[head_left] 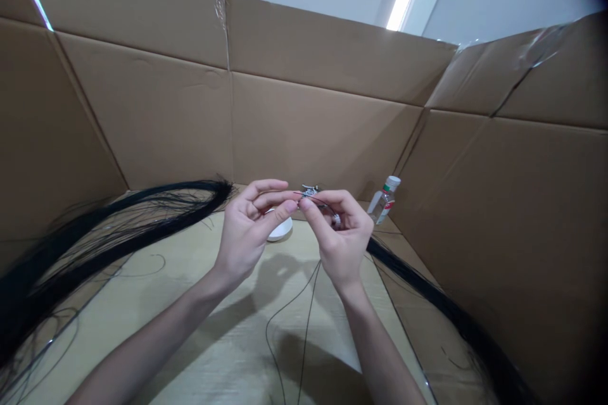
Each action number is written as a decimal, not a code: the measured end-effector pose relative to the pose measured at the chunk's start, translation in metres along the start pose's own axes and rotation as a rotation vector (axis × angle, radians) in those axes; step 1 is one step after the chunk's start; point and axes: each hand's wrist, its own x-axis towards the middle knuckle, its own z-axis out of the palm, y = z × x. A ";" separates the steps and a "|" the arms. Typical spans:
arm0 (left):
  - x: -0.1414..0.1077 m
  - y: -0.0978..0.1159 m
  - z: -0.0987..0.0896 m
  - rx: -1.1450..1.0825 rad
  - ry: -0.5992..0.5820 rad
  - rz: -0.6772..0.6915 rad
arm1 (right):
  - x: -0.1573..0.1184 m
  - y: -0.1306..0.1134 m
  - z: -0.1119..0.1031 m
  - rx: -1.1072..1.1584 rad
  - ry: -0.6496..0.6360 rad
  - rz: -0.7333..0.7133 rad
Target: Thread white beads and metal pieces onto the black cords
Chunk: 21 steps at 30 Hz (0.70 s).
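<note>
My left hand (pixel 249 224) and my right hand (pixel 339 234) meet over the board, thumbs and index fingertips pinched close together on a thin dark cord (pixel 329 205). The cord curves over my right fingers, near a small white piece (pixel 336 220) by the curled fingers of that hand. Two dark strands (pixel 308 310) hang below my hands toward the front edge. Just behind the fingertips is a small cluster of grey and white bits (pixel 310 190). Partly hidden by my left hand, a white round dish (pixel 281 230) sits on the board.
Long bundles of black strands lie at the left (pixel 156 231) and right (pixel 427 291). A clear bottle (pixel 382 201) with a white cap stands behind my right hand. Cardboard walls (pixel 323 126) surround the pale board (pixel 190 266). Loose strands lie at the left.
</note>
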 end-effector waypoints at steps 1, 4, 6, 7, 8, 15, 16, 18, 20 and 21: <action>0.000 0.000 0.000 0.013 0.001 0.003 | 0.001 0.000 0.000 0.014 0.005 0.022; 0.001 0.000 0.002 0.060 0.009 0.050 | 0.005 0.000 0.000 0.069 0.007 0.069; 0.002 0.000 0.004 0.085 0.019 0.111 | 0.006 0.000 0.001 0.107 -0.006 0.089; 0.002 0.001 0.005 0.095 0.024 0.141 | 0.006 0.000 0.000 0.116 -0.014 0.097; 0.002 0.001 0.006 0.103 0.028 0.166 | 0.006 -0.001 0.000 0.113 -0.023 0.103; 0.001 0.005 0.006 0.110 0.019 0.156 | 0.006 -0.005 -0.007 0.024 -0.076 0.033; 0.001 0.005 0.006 0.104 0.017 0.149 | 0.006 -0.006 -0.008 0.022 -0.076 -0.004; 0.001 0.005 0.007 0.088 0.013 0.136 | 0.007 -0.008 -0.010 0.014 -0.070 -0.070; 0.000 0.005 0.006 0.069 0.011 0.111 | 0.007 -0.009 -0.011 0.001 -0.061 -0.103; 0.000 0.005 0.006 0.054 0.010 0.093 | 0.006 -0.010 -0.011 -0.009 -0.054 -0.110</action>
